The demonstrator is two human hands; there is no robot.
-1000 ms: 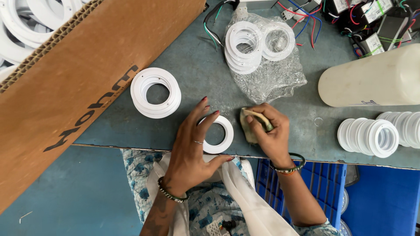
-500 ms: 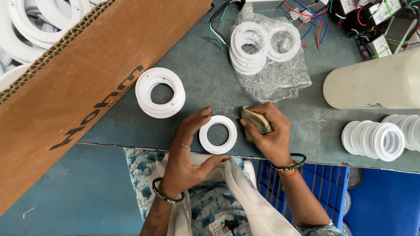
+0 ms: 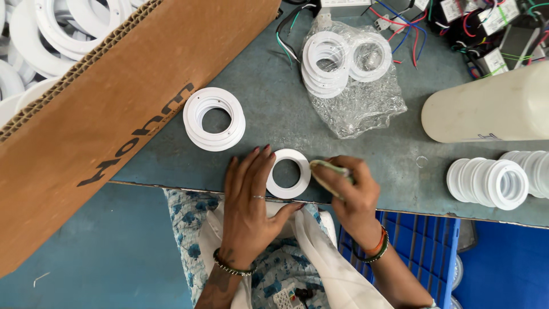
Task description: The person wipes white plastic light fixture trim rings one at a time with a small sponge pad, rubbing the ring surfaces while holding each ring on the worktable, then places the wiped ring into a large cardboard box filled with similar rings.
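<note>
Left hand (image 3: 247,214) flat, fingers spread, pinning white plastic ring (image 3: 289,173) at near edge of counter (image 3: 274,114). Right hand (image 3: 350,191) grip closed on folded cloth pad (image 3: 327,174), touching ring's right side. Risk: ring lies at counter edge; sideways wipe pressure could push it off.

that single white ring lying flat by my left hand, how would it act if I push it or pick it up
The ring looks thin and flat, so probably light and stiff plastic. Lying flat on the table, it should slide, not roll. Its smooth face may be slippery; the left hand could hook its hole.
</note>
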